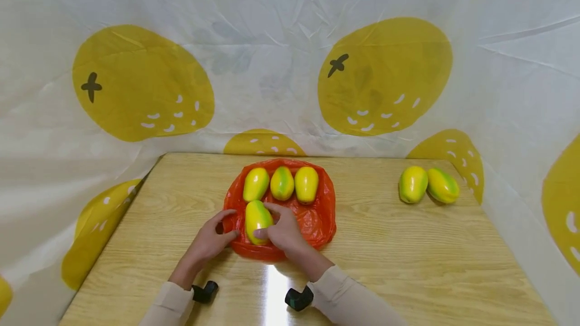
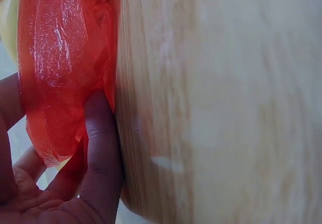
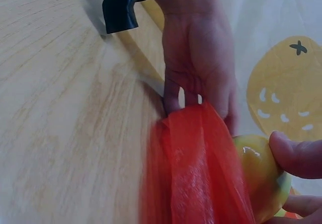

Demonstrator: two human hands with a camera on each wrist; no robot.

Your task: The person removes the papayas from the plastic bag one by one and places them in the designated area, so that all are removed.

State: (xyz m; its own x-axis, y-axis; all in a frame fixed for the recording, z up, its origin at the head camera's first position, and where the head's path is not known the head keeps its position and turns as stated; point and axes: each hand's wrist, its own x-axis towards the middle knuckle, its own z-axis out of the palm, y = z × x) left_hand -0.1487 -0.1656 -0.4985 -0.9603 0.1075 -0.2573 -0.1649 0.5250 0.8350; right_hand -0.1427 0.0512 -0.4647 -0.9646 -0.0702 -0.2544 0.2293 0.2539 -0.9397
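A red plastic bag point(image 1: 317, 223) lies spread open like a shallow basin on the wooden table. My right hand point(image 1: 286, 230) holds a yellow-green mango point(image 1: 257, 218) over the bag's near left part, thumb on the near side and fingers on the far side. In the right wrist view, the thumb presses the glossy mango point(image 3: 254, 173) beside the bag's red wall point(image 3: 198, 168). At the bag's left edge, my left hand point(image 1: 210, 238) grips the rim; the left wrist view has its fingers point(image 2: 100, 153) around the crinkled plastic point(image 2: 60, 68). Three more mangoes point(image 1: 282, 183) sit in a row along the bag's far side.
Two more mangoes point(image 1: 413, 185) lie side by side at the table's back right. A white curtain with yellow fruit prints point(image 1: 267, 79) hangs behind the wooden table point(image 1: 385, 255). Black wrist devices point(image 1: 299, 299) sit at both cuffs.
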